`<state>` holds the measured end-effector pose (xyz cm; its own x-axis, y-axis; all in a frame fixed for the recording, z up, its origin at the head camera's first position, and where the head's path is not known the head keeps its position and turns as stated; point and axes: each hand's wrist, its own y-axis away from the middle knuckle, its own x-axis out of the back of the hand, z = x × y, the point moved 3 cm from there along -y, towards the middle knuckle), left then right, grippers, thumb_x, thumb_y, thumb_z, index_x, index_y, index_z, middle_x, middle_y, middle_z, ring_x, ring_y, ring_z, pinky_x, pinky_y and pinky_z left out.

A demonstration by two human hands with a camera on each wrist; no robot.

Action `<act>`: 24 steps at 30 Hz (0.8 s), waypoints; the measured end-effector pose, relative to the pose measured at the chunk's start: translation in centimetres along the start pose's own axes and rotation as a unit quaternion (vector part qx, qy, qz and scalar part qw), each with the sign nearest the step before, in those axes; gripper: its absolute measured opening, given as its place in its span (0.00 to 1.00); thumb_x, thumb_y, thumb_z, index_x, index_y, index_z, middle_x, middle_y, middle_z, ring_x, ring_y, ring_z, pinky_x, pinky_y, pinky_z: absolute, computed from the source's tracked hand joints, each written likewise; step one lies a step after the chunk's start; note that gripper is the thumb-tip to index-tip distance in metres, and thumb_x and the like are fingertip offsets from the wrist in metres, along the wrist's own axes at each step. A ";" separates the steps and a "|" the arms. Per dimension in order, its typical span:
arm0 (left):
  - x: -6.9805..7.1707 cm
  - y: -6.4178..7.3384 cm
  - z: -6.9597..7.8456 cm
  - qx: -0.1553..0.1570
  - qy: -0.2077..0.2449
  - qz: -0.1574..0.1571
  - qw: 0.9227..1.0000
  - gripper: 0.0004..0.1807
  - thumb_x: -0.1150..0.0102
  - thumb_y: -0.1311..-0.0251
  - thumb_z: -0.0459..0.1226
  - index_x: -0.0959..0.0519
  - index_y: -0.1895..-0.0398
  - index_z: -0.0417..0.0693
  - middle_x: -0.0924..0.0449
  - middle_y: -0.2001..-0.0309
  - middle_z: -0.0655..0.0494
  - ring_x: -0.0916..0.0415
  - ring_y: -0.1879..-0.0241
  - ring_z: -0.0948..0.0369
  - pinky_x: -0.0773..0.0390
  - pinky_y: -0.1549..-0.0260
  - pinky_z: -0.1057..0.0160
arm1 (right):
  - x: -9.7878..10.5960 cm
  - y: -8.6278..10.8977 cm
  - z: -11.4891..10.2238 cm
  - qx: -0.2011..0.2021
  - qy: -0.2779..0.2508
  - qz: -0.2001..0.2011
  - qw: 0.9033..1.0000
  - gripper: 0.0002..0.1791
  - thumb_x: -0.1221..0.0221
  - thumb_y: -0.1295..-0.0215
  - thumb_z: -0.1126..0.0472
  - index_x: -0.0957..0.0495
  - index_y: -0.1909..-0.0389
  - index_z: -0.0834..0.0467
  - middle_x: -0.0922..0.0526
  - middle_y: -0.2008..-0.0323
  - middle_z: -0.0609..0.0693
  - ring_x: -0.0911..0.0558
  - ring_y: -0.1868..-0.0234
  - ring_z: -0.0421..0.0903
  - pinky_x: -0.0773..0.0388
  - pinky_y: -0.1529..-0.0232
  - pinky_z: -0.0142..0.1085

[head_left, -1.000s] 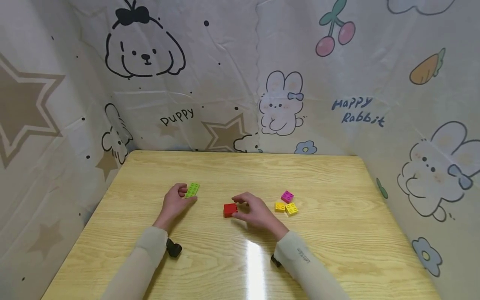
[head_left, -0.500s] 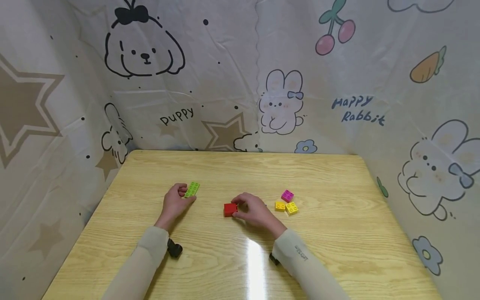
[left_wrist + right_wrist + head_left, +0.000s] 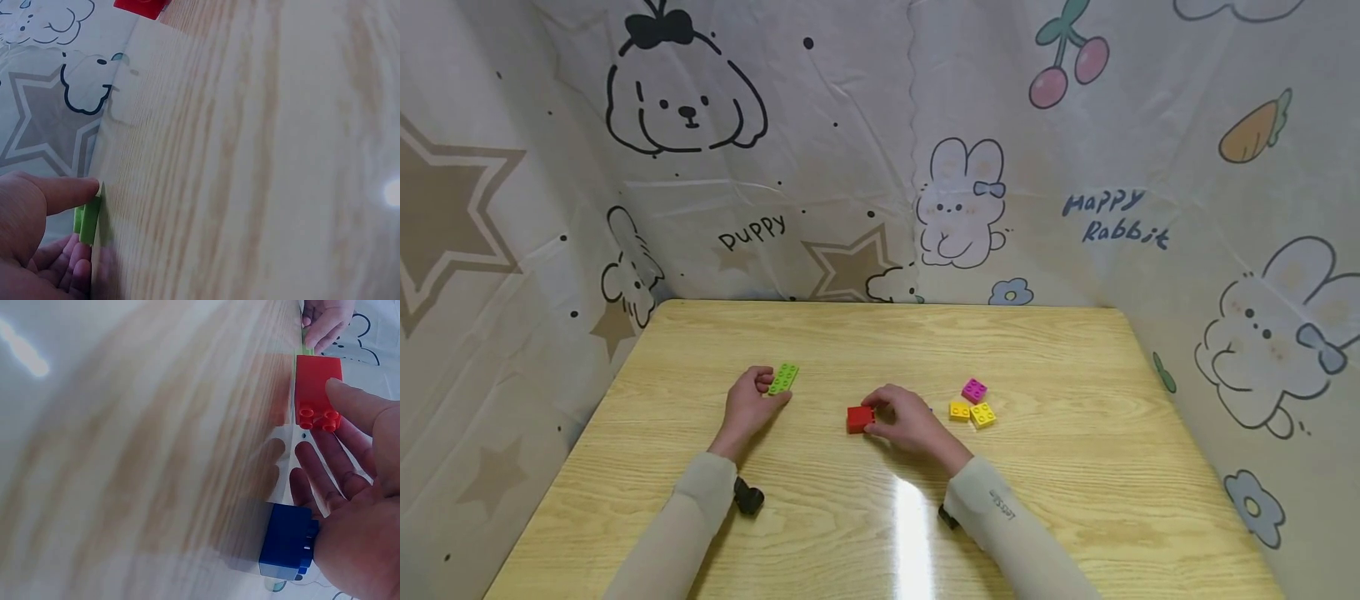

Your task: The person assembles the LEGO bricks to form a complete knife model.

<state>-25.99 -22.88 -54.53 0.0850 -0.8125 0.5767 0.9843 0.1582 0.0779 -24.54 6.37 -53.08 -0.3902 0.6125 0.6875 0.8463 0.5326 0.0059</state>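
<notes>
A flat green toy building brick (image 3: 783, 379) with studs on top lies at the left of the table. My left hand (image 3: 749, 406) holds it near one end, thumb on one side and fingers on the other, also seen in the left wrist view. Near the middle, a red building brick (image 3: 858, 420) lies on its side, studs toward my palm. My right hand (image 3: 910, 421) pinches it between thumb and fingers. In the right wrist view a blue building brick (image 3: 287, 540) sits by the heel of that hand; the head view mostly hides it.
To the right of my right hand, a magenta brick (image 3: 974, 391), an orange-yellow brick (image 3: 959, 411) and a yellow brick (image 3: 982, 416) stand grouped. A printed curtain (image 3: 850, 167) rises behind the wooden table (image 3: 1037, 350) and along its sides.
My right hand has moved slightly left, and its thumb and fingers have come in onto the red brick. My left hand and the other bricks look nearly unchanged.
</notes>
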 end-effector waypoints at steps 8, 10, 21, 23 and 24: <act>0.0 -0.1 -0.1 0.001 0.001 -0.002 1.000 0.31 0.31 0.35 0.36 0.30 0.32 0.34 0.24 0.43 0.39 0.30 0.48 0.49 0.27 0.47 0.53 | 0.1 0.1 0.0 0.006 -0.011 0.002 1.000 0.18 0.32 0.31 0.58 0.19 0.42 0.55 0.17 0.46 0.49 0.19 0.43 0.49 0.21 0.38 0.46; 0.0 -0.1 -0.1 0.002 0.001 -0.003 1.000 0.31 0.31 0.35 0.36 0.30 0.32 0.34 0.25 0.43 0.40 0.31 0.48 0.49 0.28 0.47 0.53 | 0.2 0.2 0.0 0.006 -0.018 0.001 1.000 0.18 0.32 0.31 0.58 0.19 0.42 0.55 0.17 0.45 0.50 0.19 0.41 0.49 0.21 0.36 0.47; -0.1 -0.2 -0.2 0.002 -0.002 0.001 1.000 0.31 0.30 0.36 0.36 0.29 0.33 0.34 0.24 0.44 0.41 0.30 0.49 0.50 0.27 0.49 0.54 | 0.9 0.8 -0.6 0.003 -0.050 0.000 0.999 0.19 0.33 0.30 0.60 0.21 0.40 0.55 0.17 0.43 0.51 0.19 0.40 0.50 0.19 0.36 0.46; -0.1 -0.2 -0.2 0.002 -0.003 0.001 1.000 0.32 0.29 0.36 0.37 0.29 0.33 0.34 0.24 0.44 0.40 0.30 0.48 0.49 0.26 0.48 0.54 | 1.0 1.0 -0.6 -0.001 -0.056 0.003 0.998 0.19 0.33 0.30 0.60 0.21 0.40 0.55 0.17 0.43 0.51 0.19 0.41 0.50 0.20 0.36 0.47; -0.1 -0.2 -0.1 0.001 -0.002 -0.002 1.000 0.32 0.30 0.36 0.36 0.30 0.33 0.34 0.24 0.43 0.40 0.30 0.48 0.49 0.27 0.47 0.53 | 1.1 1.1 -0.6 -0.004 -0.059 0.005 0.998 0.19 0.33 0.30 0.60 0.21 0.40 0.55 0.17 0.44 0.51 0.18 0.41 0.50 0.20 0.37 0.47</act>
<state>-26.16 -22.90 -54.70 0.0795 -0.8109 0.5798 0.9843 0.1557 0.0827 -23.87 7.28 -51.87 -0.4220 0.6826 0.5967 0.8528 0.5222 0.0058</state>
